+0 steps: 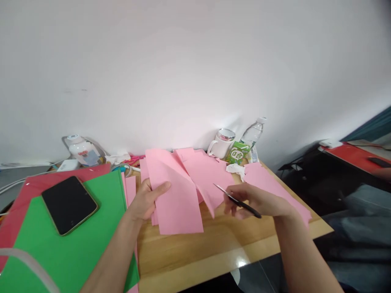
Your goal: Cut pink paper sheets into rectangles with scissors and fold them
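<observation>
My left hand point(148, 201) grips a pink paper sheet point(177, 199) at its left edge, thumb on top and fingers behind. The sheet is raised at an angle above the wooden table. A second pink flap point(203, 175) lies against its right side, parted from it along a line toward the front; whether they join at the back I cannot tell. In my right hand point(244, 199) is a slim knife point(236, 200) with a black handle and a narrow silver blade. The blade points left toward the flap, seemingly apart from it. More pink paper lies beneath.
Pink sheets point(275, 191) lie at the table's right. On the left, a tablet point(69, 205) rests on green card point(104, 228). Along the wall stand a white bottle point(84, 151), a mug point(220, 144), a green carton point(237, 153) and a clear bottle point(253, 133). A person sits at the right.
</observation>
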A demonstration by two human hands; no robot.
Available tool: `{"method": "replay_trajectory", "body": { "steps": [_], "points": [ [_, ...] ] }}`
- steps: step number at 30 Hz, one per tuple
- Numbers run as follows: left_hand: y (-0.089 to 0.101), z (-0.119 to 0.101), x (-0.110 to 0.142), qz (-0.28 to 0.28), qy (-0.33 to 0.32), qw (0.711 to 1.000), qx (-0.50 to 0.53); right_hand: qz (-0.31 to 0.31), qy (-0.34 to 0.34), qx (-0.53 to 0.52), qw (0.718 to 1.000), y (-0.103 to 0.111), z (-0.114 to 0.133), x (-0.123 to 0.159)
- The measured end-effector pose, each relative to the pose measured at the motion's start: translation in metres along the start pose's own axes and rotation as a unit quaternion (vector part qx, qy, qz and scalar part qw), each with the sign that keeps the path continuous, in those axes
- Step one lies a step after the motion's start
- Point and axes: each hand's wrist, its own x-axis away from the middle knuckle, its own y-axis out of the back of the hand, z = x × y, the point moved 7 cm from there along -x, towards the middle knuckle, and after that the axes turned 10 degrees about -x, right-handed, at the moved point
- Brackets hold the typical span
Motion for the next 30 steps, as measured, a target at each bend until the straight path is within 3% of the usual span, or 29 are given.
{"method": "replay_trajectory", "body": {
  "steps": [2, 3, 4, 5, 6, 8, 12, 15, 18, 20, 23, 26, 30],
  "points": [
    [-0.006, 0.001, 0.001, 0.039, -0.004, 0.999, 0.013, -0.031, 0.017, -0.006, 0.999, 0.010, 0.003, 0.019],
    [-0.008, 0.002, 0.002, 0.057, -0.003, 0.998, 0.024, -0.087, 0.045, -0.039, 0.994, 0.018, 0.003, 0.024],
    [-0.010, 0.003, 0.002, 0.072, -0.002, 0.997, 0.039, -0.166, 0.087, -0.090, 0.978, 0.028, 0.001, 0.028],
    [-0.011, 0.005, 0.002, 0.088, 0.000, 0.995, 0.056, -0.253, 0.126, -0.166, 0.945, 0.036, -0.005, 0.031],
    [-0.013, 0.006, 0.003, 0.102, -0.001, 0.992, 0.075, -0.280, 0.141, -0.195, 0.929, 0.034, -0.014, 0.028],
    [-0.014, 0.008, 0.005, 0.125, 0.000, 0.986, 0.110, -0.284, 0.141, -0.236, 0.918, 0.015, -0.035, 0.012],
    [-0.011, 0.008, 0.009, 0.118, -0.002, 0.981, 0.157, -0.199, 0.079, -0.399, 0.892, -0.052, -0.071, -0.024],
    [-0.011, 0.006, 0.011, 0.111, -0.004, 0.982, 0.150, -0.230, 0.071, -0.439, 0.866, -0.074, -0.077, -0.031],
    [-0.013, 0.006, 0.009, 0.103, 0.006, 0.988, 0.111, -0.350, 0.087, -0.416, 0.834, -0.056, -0.071, -0.019],
    [-0.011, 0.006, 0.005, 0.076, 0.010, 0.994, 0.080, -0.443, 0.123, -0.333, 0.823, -0.031, -0.056, -0.002],
    [-0.009, 0.006, 0.002, 0.051, 0.007, 0.998, 0.040, -0.528, 0.160, -0.174, 0.816, -0.003, -0.027, 0.026],
    [-0.009, 0.002, 0.001, 0.053, -0.007, 0.998, 0.031, -0.553, 0.193, -0.100, 0.804, 0.009, -0.005, 0.044],
    [-0.002, -0.003, 0.002, 0.037, -0.018, 0.998, 0.046, -0.527, 0.198, -0.112, 0.819, 0.016, 0.002, 0.044]
  ]
}}
